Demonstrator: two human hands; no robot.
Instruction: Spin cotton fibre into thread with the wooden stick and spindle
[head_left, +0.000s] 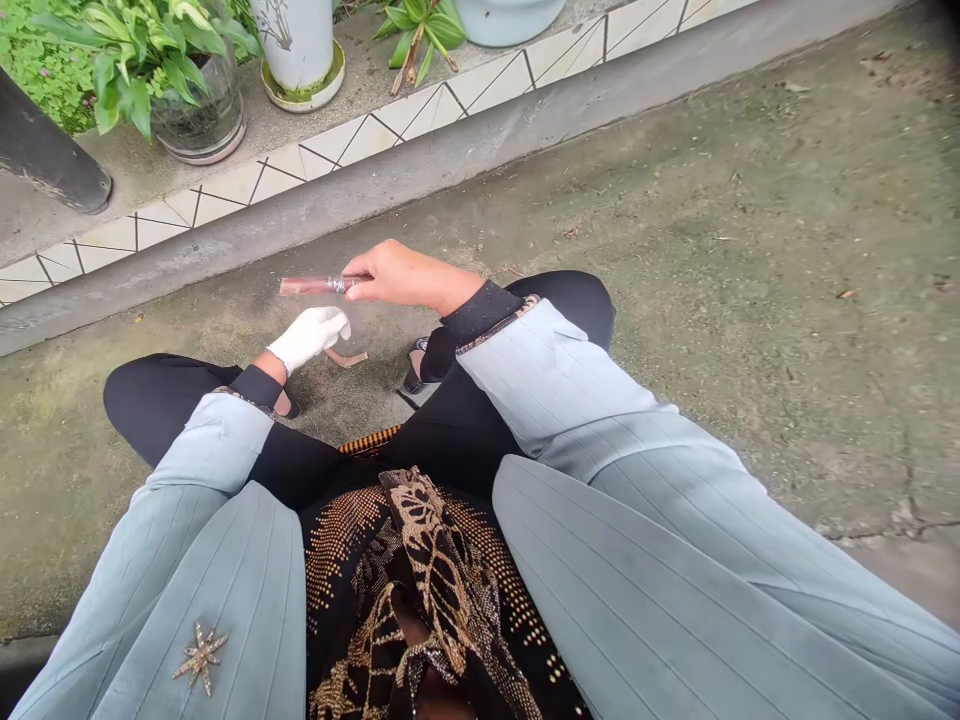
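My right hand (401,275), bare, is closed round one end of a reddish-brown rod (307,285). Silvery wire or a metal band circles the rod just ahead of my fingers, and its free end points left. Just below it, my left hand (309,337) wears a white glove, with the fingers curled in. A short, bent brown strip (346,358) shows beneath those gloved fingers. Whether the glove holds the strip or it lies on the ground, I cannot tell. The rod passes above the glove, apart from it.
My knees are spread on either side, a dark shoe (415,365) between them. Ahead runs a low ledge faced with white tiles (431,112), bearing a glass pot (199,120) with a plant and a white pot (296,45) on a saucer. A dark post (49,150) stands left.
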